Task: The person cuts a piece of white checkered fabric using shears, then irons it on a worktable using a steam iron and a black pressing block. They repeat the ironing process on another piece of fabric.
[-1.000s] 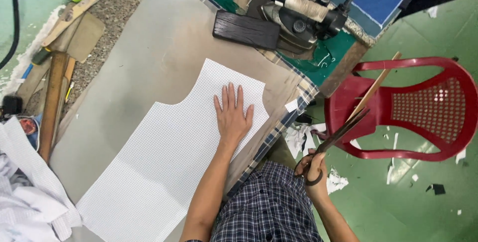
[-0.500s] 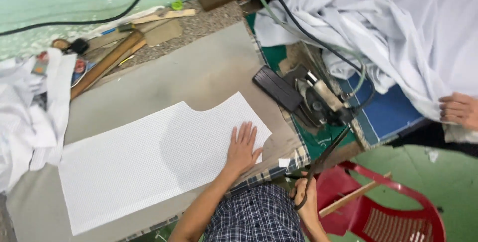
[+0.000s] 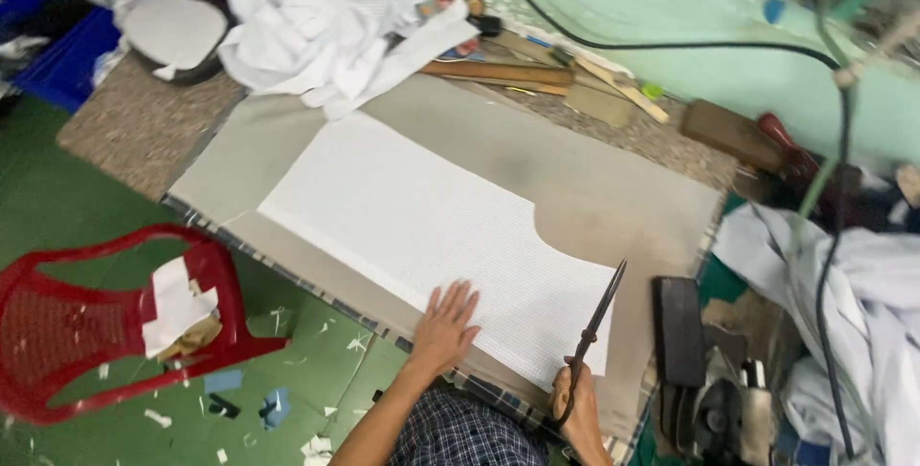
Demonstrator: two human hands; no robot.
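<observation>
The left hand [image 3: 444, 328] lies flat, fingers spread, on the white cut cloth piece [image 3: 422, 227] on the counter [image 3: 613, 198]. The right hand [image 3: 578, 407], at four o'clock from it, has its fingers closed around black scissors [image 3: 591, 330], whose blades point to one o'clock. The sharp tips could snag the cloth if they dip. The frame's bottom edge cuts off part of the right hand.
</observation>
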